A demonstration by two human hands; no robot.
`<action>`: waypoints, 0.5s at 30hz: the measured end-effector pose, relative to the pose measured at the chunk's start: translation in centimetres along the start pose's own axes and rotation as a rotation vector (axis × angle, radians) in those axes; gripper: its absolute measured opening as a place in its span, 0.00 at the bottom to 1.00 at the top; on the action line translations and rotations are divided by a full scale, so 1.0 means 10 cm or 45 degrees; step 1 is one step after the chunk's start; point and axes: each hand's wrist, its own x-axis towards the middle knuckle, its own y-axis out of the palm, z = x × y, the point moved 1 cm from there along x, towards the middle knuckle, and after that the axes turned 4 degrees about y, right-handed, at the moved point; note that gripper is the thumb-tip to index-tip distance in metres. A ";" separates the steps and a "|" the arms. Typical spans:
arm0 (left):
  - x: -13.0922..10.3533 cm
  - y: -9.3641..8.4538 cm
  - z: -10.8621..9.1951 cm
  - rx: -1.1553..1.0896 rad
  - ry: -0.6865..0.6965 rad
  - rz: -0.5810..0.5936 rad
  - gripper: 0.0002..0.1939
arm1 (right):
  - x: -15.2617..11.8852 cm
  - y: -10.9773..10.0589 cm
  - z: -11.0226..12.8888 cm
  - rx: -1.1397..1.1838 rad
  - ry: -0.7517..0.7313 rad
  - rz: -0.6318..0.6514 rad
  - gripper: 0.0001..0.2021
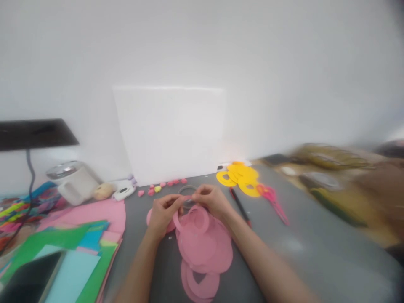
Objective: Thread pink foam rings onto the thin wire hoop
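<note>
Between my two hands is a pink paper ring (176,220), pinched near its upper edge. My left hand (164,213) holds it on the left, thumb and fingertips pressed together. On the other side my right hand (211,201) pinches it the same way; its fingertips partly hide the paper. Below lies a loose pile of pink paper circles (202,246), with more pink cut-out rings (206,288) at its near end. Another pink piece (150,215) shows beside my left hand. Just behind my fingers, a round grey band (187,187), perhaps a tape roll, is partly covered.
Yellow paper rings (241,176), pink scissors (275,203) and a dark pen (240,207) lie to the right. Small hearts (150,192) line the white board (170,134). Coloured sheets (59,237), a phone (33,277) and a white device (75,185) occupy the left.
</note>
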 end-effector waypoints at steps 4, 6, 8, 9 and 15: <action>0.00 0.00 0.00 -0.032 -0.016 0.016 0.14 | 0.03 -0.03 -0.01 0.006 0.027 -0.042 0.12; 0.00 0.01 -0.01 -0.046 -0.026 0.000 0.14 | 0.03 -0.03 -0.01 0.049 0.049 -0.045 0.12; 0.01 0.01 -0.01 -0.078 -0.034 -0.014 0.14 | 0.03 -0.03 0.00 0.100 0.080 -0.040 0.12; 0.01 0.01 -0.01 -0.103 -0.035 -0.019 0.13 | 0.02 -0.03 0.02 0.110 0.095 -0.033 0.12; 0.02 0.01 0.00 -0.208 -0.030 -0.070 0.10 | -0.01 -0.02 0.06 0.100 0.124 -0.012 0.13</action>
